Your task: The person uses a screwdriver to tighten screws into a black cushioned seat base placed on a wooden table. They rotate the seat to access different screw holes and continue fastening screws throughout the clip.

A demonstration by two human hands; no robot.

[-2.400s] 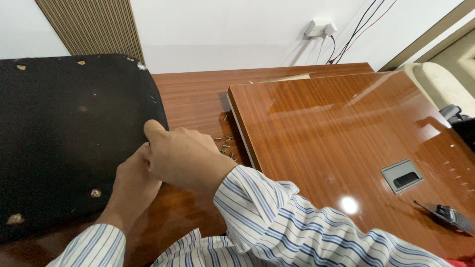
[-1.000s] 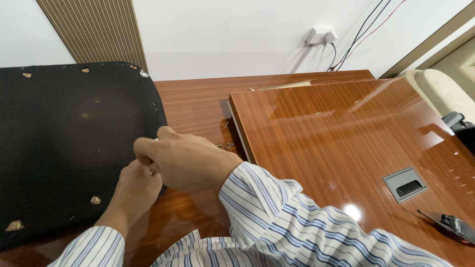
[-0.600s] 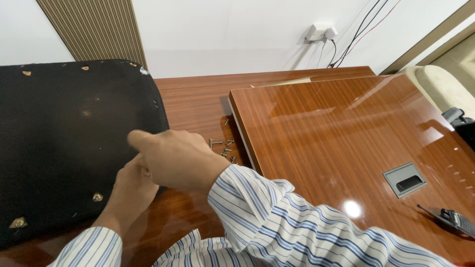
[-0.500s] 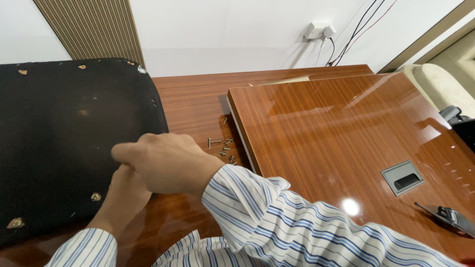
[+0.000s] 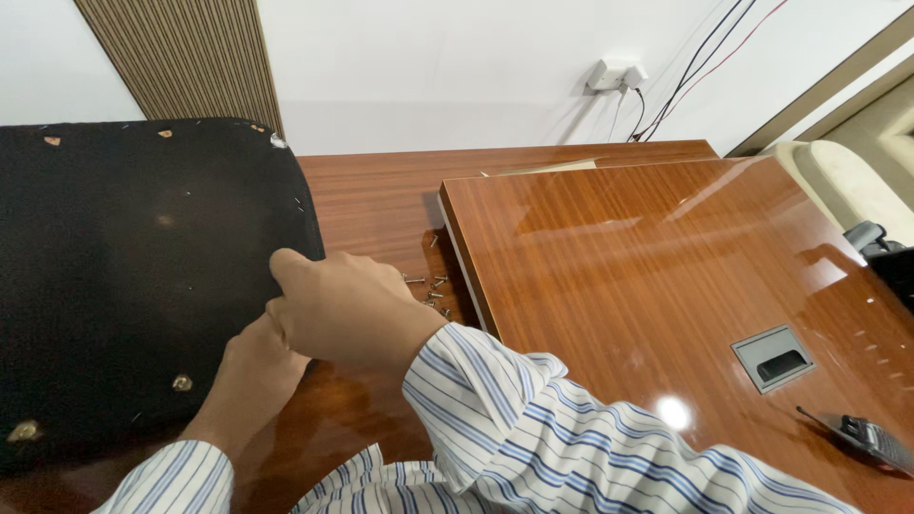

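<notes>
A large black upholstered seat panel (image 5: pixel 124 266) lies upside down on the left of a glossy wooden desk, with small brass fittings on its underside. My right hand (image 5: pixel 347 309) crosses over at the panel's right edge, fingers curled, thumb pointing left onto the black fabric. My left hand (image 5: pixel 252 366) sits just beneath it, mostly hidden, touching the panel's edge. What the fingers pinch is hidden. Several small metal screws (image 5: pixel 430 290) lie loose on the desk just right of my right hand.
A raised wooden desk slab (image 5: pixel 666 276) fills the right side, with a grey cable grommet plate (image 5: pixel 773 358) set in it. A dark handset (image 5: pixel 866 438) lies at the lower right. A wall socket with cables (image 5: pixel 617 74) is behind. A cream chair (image 5: pixel 838 186) stands far right.
My right hand slid left from above the screws to the panel's edge, then back a little right; the screws came into view. My left hand stayed beneath it.
</notes>
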